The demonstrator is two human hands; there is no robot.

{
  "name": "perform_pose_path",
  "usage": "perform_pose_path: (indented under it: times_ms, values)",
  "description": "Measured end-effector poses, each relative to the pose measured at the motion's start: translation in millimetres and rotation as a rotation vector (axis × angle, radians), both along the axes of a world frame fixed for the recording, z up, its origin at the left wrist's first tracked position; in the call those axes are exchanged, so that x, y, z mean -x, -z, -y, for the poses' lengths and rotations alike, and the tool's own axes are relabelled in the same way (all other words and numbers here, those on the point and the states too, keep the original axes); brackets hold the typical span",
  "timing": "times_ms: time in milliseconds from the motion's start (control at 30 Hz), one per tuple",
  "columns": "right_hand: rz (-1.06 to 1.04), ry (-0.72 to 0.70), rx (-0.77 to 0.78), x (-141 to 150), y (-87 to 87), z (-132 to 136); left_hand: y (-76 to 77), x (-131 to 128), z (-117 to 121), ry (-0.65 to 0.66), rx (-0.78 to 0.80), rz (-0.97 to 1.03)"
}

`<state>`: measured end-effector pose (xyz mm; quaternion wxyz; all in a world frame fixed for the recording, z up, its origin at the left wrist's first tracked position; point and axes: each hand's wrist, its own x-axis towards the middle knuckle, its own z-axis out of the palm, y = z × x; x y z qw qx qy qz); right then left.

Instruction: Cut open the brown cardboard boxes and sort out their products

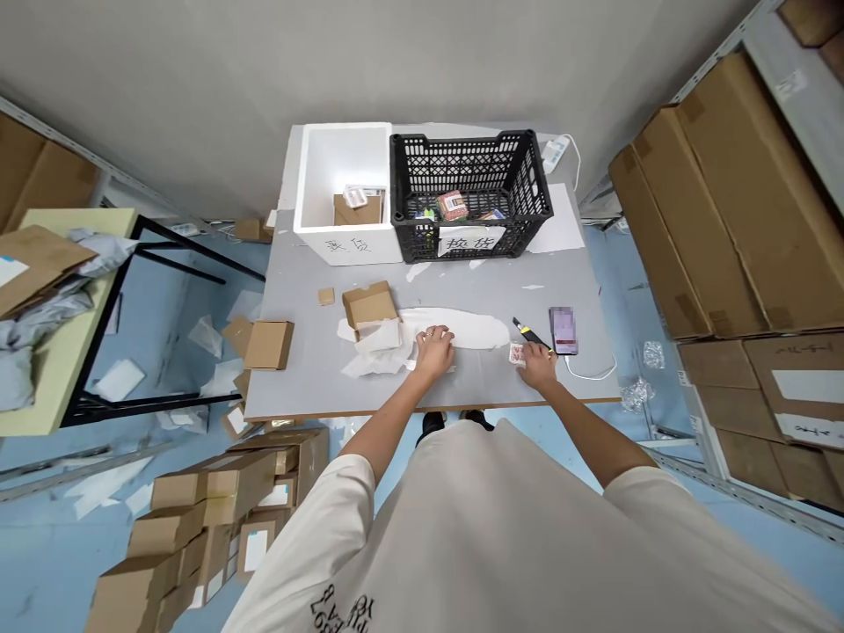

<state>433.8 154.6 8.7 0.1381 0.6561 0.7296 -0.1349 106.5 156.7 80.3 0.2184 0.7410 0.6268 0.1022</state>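
My left hand (433, 352) rests at the edge of crumpled white tissue paper (377, 349), its bent fingers apart and holding nothing that I can see. Beyond that paper is an opened small cardboard box (370, 305). My right hand (539, 367) is closed at the edge of a small white packet with red markings (517, 354), with the fingers partly hiding it. Just past these fingers lies a black and yellow utility knife (527, 331). To the right of the hand is a phone (563, 331) with a lit screen and a white cable.
At the table's back stand a white foam box (347, 242) and a black plastic crate (471, 224), both with items inside. A closed carton (268, 345) sits by the left edge near a tiny brown box (326, 296). Stacked cartons (217, 492) stand on the floor at left.
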Motion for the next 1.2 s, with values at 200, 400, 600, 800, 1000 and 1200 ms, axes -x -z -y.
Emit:
perform_pose_path:
  times_ms: [200, 400, 600, 800, 1000, 1200]
  values:
    - [-0.070, -0.139, -0.005, -26, 9.3, -8, 24.7, -70, 17, 0.073, 0.148, 0.036]
    - [-0.231, -0.156, -0.035, -35, 12.7, -15, 43.1, -118, 21, 0.118, 0.240, 0.060]
    - [-0.592, -0.095, 0.009, -39, -19.6, -11, 46.3, -146, 16, 0.118, 0.201, 0.199]
    - [-0.894, -0.143, -0.052, -47, -78.1, -12, 0.5, -149, 3, 0.163, 0.031, 0.414]
    - [-0.986, -0.245, -0.109, -45, -108.4, -20, -37.7, -149, -9, 0.173, 0.024, 0.382]
    - [-1.050, -0.186, -0.145, -40, -118.1, -21, -53.4, -141, -7, -0.014, 0.040, 0.566]
